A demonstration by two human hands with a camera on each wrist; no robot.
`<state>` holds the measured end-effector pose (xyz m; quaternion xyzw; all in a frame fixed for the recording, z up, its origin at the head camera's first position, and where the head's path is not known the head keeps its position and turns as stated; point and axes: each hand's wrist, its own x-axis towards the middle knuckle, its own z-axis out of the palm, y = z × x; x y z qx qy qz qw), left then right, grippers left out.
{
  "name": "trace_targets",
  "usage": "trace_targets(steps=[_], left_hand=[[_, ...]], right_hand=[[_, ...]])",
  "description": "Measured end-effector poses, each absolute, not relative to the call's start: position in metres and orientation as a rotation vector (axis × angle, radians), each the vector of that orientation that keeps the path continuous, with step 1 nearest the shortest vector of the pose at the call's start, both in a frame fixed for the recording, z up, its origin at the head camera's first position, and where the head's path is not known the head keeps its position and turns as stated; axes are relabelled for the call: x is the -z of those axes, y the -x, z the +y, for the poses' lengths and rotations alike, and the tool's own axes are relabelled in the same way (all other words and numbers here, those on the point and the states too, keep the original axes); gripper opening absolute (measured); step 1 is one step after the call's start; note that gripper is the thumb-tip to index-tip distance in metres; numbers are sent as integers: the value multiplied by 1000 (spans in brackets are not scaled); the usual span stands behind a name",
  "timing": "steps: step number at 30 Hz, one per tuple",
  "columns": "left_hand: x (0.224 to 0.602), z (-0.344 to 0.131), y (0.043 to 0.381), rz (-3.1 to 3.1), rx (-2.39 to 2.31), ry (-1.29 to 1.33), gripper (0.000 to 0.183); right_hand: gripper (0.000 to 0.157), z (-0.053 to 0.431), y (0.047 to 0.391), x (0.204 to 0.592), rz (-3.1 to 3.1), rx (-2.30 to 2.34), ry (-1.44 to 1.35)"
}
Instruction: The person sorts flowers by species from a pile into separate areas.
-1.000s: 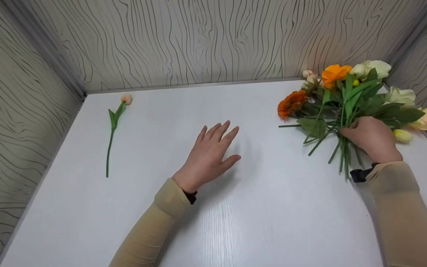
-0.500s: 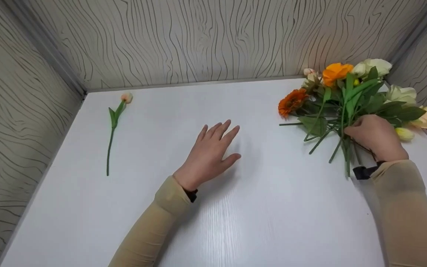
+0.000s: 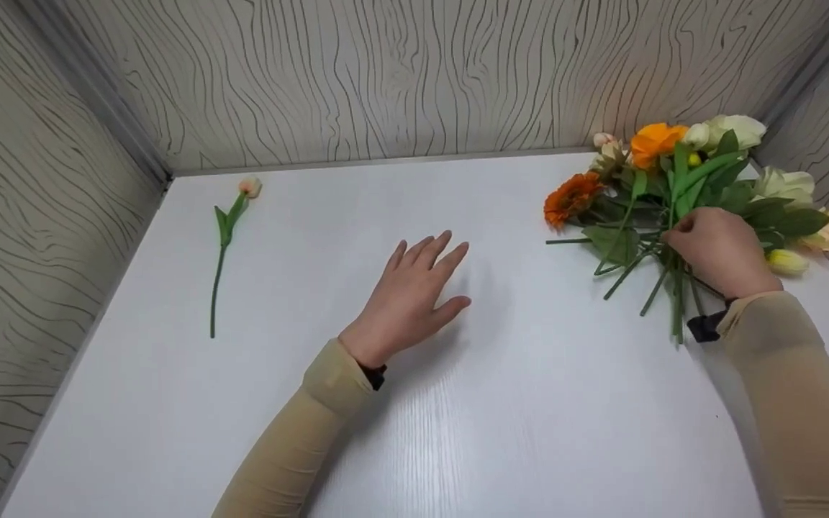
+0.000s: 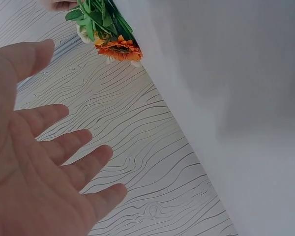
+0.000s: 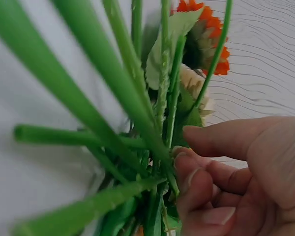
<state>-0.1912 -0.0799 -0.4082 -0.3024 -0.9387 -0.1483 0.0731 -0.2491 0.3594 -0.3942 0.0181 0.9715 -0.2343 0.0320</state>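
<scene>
My left hand [image 3: 407, 309] hovers over the middle of the white table, fingers spread and holding nothing. The left wrist view shows its palm [image 4: 34, 182] and straight fingers. At the far right, my right hand [image 3: 720, 248] is at a pile of artificial flowers [image 3: 731, 180], its curled fingers and thumb at the green stems [image 3: 676, 302]. In the right wrist view the fingertips [image 5: 187, 167] pinch in among crossing stems [image 5: 113, 98]. An orange gerbera [image 3: 573, 198], an orange flower [image 3: 655, 144] and several cream blooms [image 3: 785, 185] fan out around the hand.
One pale pink tulip [image 3: 249, 187] lies alone on the left of the table [image 3: 529, 432]. Wood-grain patterned walls [image 3: 386, 79] enclose the back and sides, and the pile lies close to the back right corner. A yellow bud [image 3: 787, 262] lies right of the right hand.
My right hand has shifted slightly up along the stems, and a few stem ends below it have moved a little. The left hand and the lone tulip stay put.
</scene>
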Motion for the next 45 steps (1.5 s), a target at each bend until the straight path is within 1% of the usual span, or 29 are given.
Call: trace_targets(steps=[3, 7, 10, 16, 17, 20, 21, 23, 25, 29, 32, 34, 39, 42, 45], left_hand=[[407, -79, 192, -2818, 456, 910, 70], [407, -78, 192, -2812, 463, 917, 70], [407, -78, 192, -2810, 460, 922, 70], [406, -78, 193, -2819, 455, 920, 69], [406, -78, 193, -2821, 455, 918, 69], [406, -78, 194, -2822, 455, 919, 69], [406, -78, 194, -2821, 459, 920, 68], [407, -78, 194, -2814, 469, 923, 67], [407, -78, 194, -2793, 491, 925, 63], [405, -79, 195, -2703, 614, 907, 47], [401, -77, 196, -2649, 835, 841, 33], [397, -74, 196, -2623, 1073, 772, 26], [387, -59, 198, -2490, 1677, 624, 23], [384, -51, 199, -2414, 1845, 592, 21], [384, -47, 199, -2373, 1903, 565, 15]], right_hand=[[40, 361, 256, 392, 3038, 608, -34], [36, 364, 262, 391, 2993, 542, -40], [36, 365, 265, 391, 2908, 611, -71], [42, 367, 263, 389, 2765, 867, -124], [46, 365, 261, 388, 2760, 889, -122], [70, 360, 257, 385, 2738, 959, -120], [75, 357, 256, 384, 2724, 986, -132], [84, 350, 252, 381, 2697, 1043, -140], [85, 342, 248, 377, 2675, 1098, -149], [76, 318, 236, 368, 2727, 1158, -75], [63, 291, 224, 364, 2790, 1190, 13], [54, 268, 215, 363, 2819, 1219, 89], [29, 208, 193, 369, 2920, 1238, 381], [16, 180, 184, 375, 3021, 1174, 591], [7, 165, 180, 379, 3113, 1092, 747]])
